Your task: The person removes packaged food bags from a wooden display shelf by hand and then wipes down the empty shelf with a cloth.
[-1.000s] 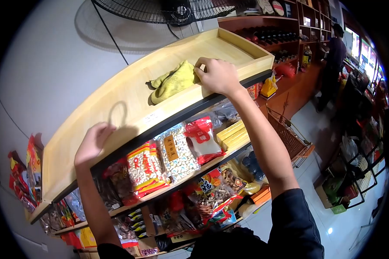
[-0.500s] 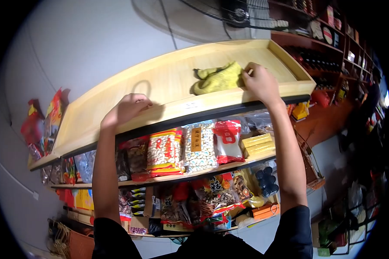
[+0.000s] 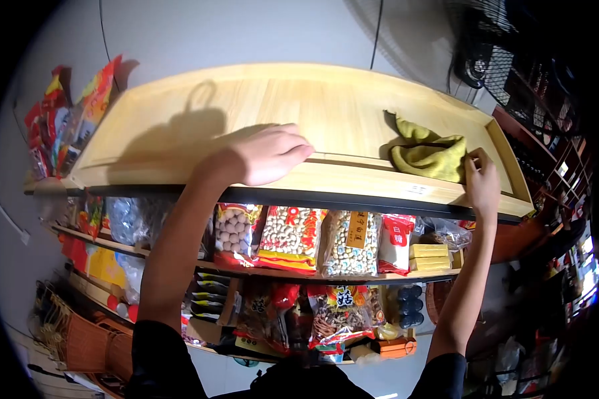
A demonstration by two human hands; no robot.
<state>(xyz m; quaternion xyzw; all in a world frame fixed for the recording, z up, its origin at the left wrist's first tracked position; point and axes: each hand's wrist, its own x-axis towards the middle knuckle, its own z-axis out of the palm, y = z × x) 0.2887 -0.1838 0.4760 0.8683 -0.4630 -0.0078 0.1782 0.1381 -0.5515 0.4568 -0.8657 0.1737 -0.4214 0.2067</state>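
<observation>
A yellow-green cloth (image 3: 427,154) lies bunched on the top wooden shelf (image 3: 266,100), against its raised front rim toward the right end. My right hand (image 3: 482,181) has its fingers curled and pinched at the cloth's right edge; the fingertips are partly hidden. My left hand (image 3: 267,157) is over the front rim left of the cloth, palm down, fingers stretched out and holding nothing. Its shadow falls on the shelf boards behind it. A small white label (image 3: 417,190) sits on the rim's front face below the cloth.
Below, a shelf holds bagged goods, including a red-and-white bag (image 3: 396,245) and yellow blocks (image 3: 429,257). Lower are bags of dried food (image 3: 343,309). Colourful packets (image 3: 80,123) stand beyond the shelf's left end. A fan (image 3: 492,60) is at upper right, a woven basket (image 3: 86,342) at lower left.
The view has swung left, so the shelf appears farther right. The cloth now sits closer above the label, folded differently, with my right hand still at its edge. My left hand's fingers have straightened.
</observation>
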